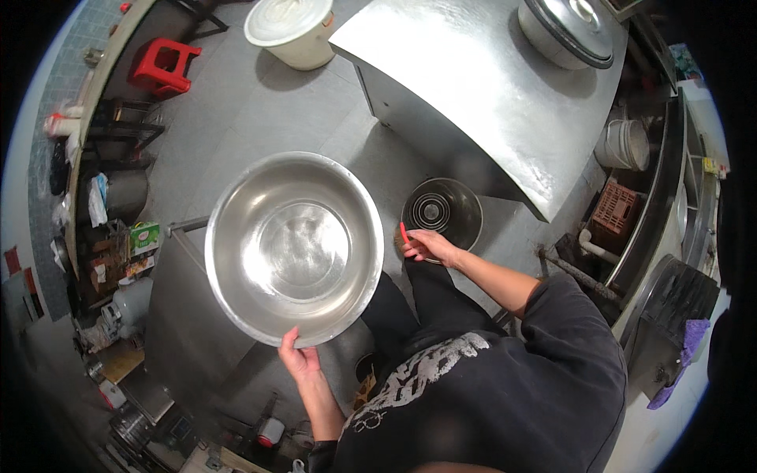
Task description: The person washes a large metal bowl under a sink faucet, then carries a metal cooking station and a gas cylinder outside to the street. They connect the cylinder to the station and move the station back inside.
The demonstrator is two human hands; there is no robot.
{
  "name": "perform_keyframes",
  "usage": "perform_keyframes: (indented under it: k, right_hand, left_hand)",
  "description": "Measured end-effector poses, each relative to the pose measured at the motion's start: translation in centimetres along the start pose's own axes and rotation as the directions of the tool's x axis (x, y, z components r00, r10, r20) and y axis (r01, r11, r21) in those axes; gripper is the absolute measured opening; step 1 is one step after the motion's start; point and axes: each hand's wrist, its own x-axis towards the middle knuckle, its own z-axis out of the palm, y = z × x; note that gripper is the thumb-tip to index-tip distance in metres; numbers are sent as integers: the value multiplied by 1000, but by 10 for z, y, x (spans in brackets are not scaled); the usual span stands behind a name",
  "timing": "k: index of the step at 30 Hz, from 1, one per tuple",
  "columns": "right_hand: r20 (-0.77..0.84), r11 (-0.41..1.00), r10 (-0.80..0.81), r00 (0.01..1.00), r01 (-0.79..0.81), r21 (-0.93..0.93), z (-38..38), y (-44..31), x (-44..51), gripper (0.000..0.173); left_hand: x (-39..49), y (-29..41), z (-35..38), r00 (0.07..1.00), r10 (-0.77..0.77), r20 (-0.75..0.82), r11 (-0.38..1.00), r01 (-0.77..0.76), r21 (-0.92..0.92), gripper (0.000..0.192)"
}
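My left hand (300,359) grips the near rim of a large, wide stainless steel basin (304,251). The thumb lies over the rim, and the basin's bright inside faces up with nothing in it. My right hand (430,246) is shut on a small tool with a red handle (404,232); brownish bristles seem to show beside it, so it may be a brush, though the fingers cover most of it. Just beyond that hand, a deep round metal pot (470,216) stands on the floor, with concentric rings showing inside.
A steel-topped table (467,88) holds a lidded metal pot (568,29). On the floor stand a covered whitish bucket (293,35) and a red plastic stool (165,65). To the right are a white pail (621,145) and a brown plastic crate (616,207). A purple cloth (686,355) hangs far right.
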Motion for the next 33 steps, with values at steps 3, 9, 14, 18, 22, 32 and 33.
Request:
perform_keyframes:
  k: [3,9,14,18,22,32,33]
  right_hand:
    - [-288,820,-76,955,-104,-562,-49,52,77,50]
    - [-512,635,-3,859,-394,-664,-81,127,192,59]
    - [-541,722,19,841,-386,-574,-70,148,238,64]
    - [-553,721,-30,833,-365,-589,-69,152,227,56]
    - [-727,851,-187,660,-261,-455,-61,141,187,35]
    - [-382,601,-408,829,-71,-796,40,-18,130,31]
    - [-324,596,-421,847,-11,-803,60,-35,131,31]
  left_hand:
    - [32,18,12,997,-46,-67,998,48,35,34]
    - [72,39,27,996,72,-58,996,-69,58,29]
    - [78,57,28,964,204,-173,971,-177,160,41]
    - [76,79,19,956,201,-215,978,-182,102,45]
    - [79,105,4,977,163,-141,987,-164,4,46]
    - [67,193,-20,983,168,78,958,-144,-249,39]
    - [66,203,-25,981,181,70,949,-156,-274,38]
